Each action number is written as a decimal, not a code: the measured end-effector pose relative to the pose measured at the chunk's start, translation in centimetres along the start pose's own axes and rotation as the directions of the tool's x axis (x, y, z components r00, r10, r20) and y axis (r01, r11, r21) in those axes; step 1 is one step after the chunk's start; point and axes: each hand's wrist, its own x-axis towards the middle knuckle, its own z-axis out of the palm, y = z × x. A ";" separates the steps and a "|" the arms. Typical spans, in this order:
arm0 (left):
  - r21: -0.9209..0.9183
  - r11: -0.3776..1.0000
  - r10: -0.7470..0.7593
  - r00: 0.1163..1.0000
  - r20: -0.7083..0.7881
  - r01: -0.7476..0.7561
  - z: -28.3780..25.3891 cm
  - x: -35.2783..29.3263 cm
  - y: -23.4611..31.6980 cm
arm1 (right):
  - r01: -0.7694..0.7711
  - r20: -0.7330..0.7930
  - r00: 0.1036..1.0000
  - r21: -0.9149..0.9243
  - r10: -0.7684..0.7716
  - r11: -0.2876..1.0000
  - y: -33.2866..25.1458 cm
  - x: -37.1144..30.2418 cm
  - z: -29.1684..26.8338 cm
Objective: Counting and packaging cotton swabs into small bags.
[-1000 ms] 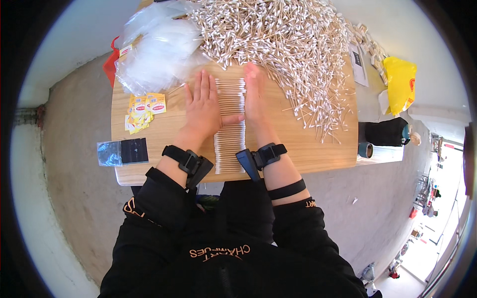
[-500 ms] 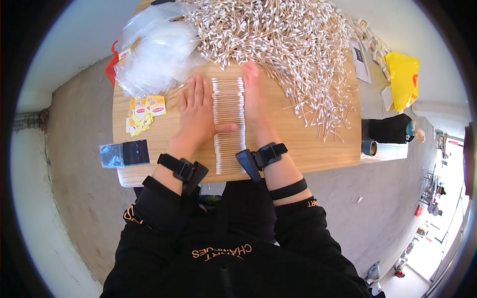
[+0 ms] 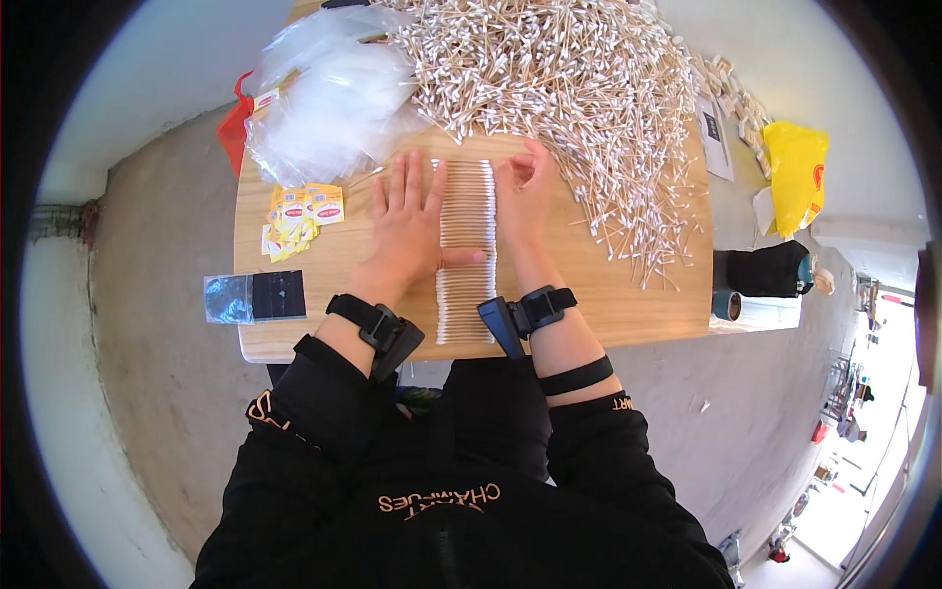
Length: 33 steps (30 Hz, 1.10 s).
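A neat column of cotton swabs (image 3: 467,206) lies on the wooden table in front of me, the sticks side by side and crosswise to me. Along its left edge my left hand (image 3: 405,221) rests flat, fingers spread, with the thumb laid across the swabs. By the upper right edge of the column is my right hand (image 3: 527,187), its fingers curled in; whatever they hold, if anything, is too small to make out. Beyond both hands spreads a big heap of loose cotton swabs (image 3: 559,79).
Clear plastic bags (image 3: 334,103) are piled at the far left, above yellow-and-white cards (image 3: 302,214). A dark-and-clear packet (image 3: 255,297) overhangs the table's left edge. Off to the right are a yellow bag (image 3: 793,177), a black bottle (image 3: 770,263) and a cup (image 3: 727,305).
My right hand's fingers have gone from stretched along the column to curled, shifting slightly right. The left hand stays flat with its thumb over the swabs. The whole view has shifted a little.
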 end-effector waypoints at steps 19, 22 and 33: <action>-0.035 0.999 0.005 1.000 -0.003 -0.005 -0.1 0.0 0.0 | -0.057 -0.018 0.997 0.378 0.069 0.924 1.1 1.9 -1.2; -0.025 1.000 -0.006 0.999 0.038 0.007 -0.1 0.0 0.1 | 0.016 -0.129 0.992 0.181 0.007 0.983 1.0 0.8 -3.2; -0.394 0.897 0.201 0.979 -0.043 -0.201 0.9 -4.8 -3.2 | -0.257 0.072 0.958 0.651 0.279 0.715 0.1 -11.8 -7.6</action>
